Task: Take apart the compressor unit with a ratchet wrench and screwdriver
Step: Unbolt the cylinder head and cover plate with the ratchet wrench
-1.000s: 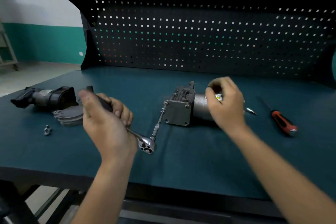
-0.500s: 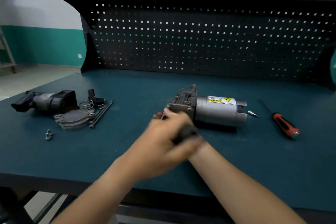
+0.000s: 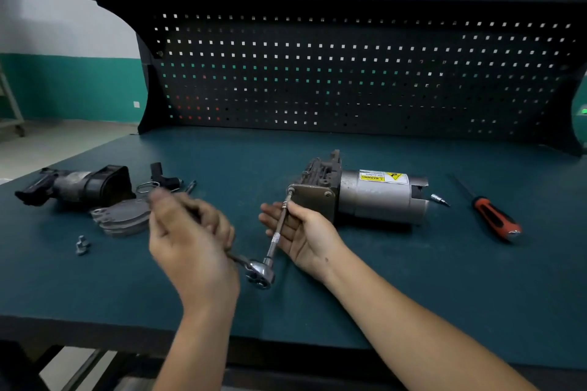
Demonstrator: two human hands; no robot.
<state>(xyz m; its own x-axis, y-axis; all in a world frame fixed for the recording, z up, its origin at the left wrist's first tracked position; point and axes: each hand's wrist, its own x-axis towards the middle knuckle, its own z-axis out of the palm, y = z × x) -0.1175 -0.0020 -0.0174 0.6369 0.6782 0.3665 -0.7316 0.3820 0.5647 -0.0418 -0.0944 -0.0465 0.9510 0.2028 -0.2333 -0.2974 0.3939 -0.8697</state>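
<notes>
Head view: the left hand (image 3: 193,241) was back out at nine o'clock of the grey metal compressor unit (image 3: 359,197), blurred with motion, fingers wrapped tight round the handle of the chrome ratchet wrench (image 3: 260,273). Half a second before, both hands had crowded together right in front of the end plate. So that looked like one stroke swung and the handle reset for another.

The right hand (image 3: 301,232) had left the motor body it steadied a second earlier. It lay palm-up, fingers nearly straight, cradling the thin steel extension bar (image 3: 279,225) rather than gripping it. The bar's far tip sat on the bolt at the plate's ten o'clock corner.

The unit lay on its side mid-bench on the dark teal workbench mat (image 3: 317,327), unmoved. The red-and-black-handled screwdriver (image 3: 495,219) rested untouched at its three o'clock. Loose black housing (image 3: 76,184) and flat grey plates (image 3: 122,216) lay at nine o'clock. By my read, the end-plate bolt was mid-loosening, with the plate's other bolts still in place.
</notes>
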